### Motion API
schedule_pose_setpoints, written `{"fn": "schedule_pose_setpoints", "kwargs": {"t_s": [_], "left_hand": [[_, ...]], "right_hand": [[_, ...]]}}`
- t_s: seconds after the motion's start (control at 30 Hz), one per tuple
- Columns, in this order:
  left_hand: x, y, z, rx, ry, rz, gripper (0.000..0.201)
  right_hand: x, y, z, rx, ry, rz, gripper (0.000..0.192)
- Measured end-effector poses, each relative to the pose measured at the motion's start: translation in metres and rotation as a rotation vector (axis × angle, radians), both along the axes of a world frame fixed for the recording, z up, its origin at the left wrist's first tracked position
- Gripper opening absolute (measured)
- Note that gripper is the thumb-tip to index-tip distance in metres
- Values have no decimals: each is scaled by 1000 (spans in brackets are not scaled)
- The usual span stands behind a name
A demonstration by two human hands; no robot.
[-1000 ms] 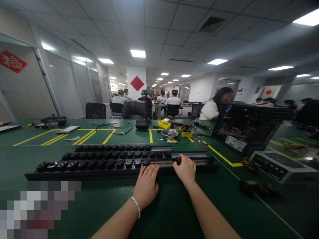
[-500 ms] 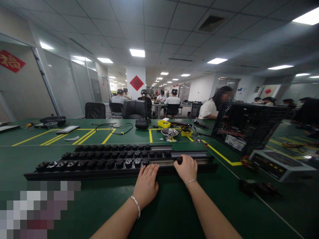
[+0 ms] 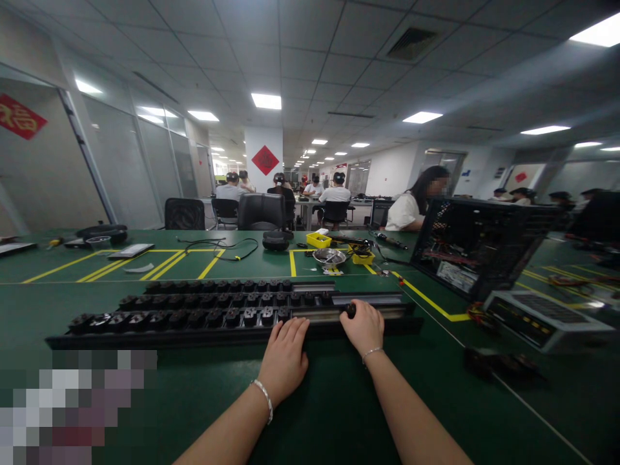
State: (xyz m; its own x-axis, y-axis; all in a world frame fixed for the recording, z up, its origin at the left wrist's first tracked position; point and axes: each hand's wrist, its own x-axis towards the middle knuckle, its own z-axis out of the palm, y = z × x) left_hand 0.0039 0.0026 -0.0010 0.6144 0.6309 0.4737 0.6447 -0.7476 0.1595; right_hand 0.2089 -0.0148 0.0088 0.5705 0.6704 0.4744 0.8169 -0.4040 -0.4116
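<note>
Three long black rails (image 3: 159, 340) lie side by side across the green table in front of me, carrying rows of black round socket modules (image 3: 213, 316). My left hand (image 3: 285, 358) rests on the nearest rail, fingers stretched forward over its front edge beside the last modules of that row. Farther right, my right hand (image 3: 367, 329) grips a small black round module (image 3: 350, 310) between thumb and fingers, at the bare pale stretch of the nearest rail's channel. Its underside is hidden, so I cannot tell how it sits in the channel.
An open computer case (image 3: 479, 252) and a power supply unit (image 3: 542, 320) stand at the right. Behind the rails are a metal bowl (image 3: 329, 258), yellow bins (image 3: 319, 240), a thin black cable (image 3: 249, 248) and a black pouch (image 3: 276, 241). A person (image 3: 407, 206) sits beyond the case.
The right hand and the black module in it have shifted very slightly. My left hand stays in the same place on the rail.
</note>
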Motion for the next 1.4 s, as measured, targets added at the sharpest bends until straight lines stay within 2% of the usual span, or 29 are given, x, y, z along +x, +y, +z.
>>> {"fn": "schedule_pose_setpoints", "kwargs": {"t_s": [1.13,1.4], "left_hand": [[0,1,-1,0,-32,-17,58],[0,0,0,-14,-28,-15,58]], "right_hand": [[8,0,-3,75,-23,6,30],[8,-4,-2,40,-43,-10,32]]}}
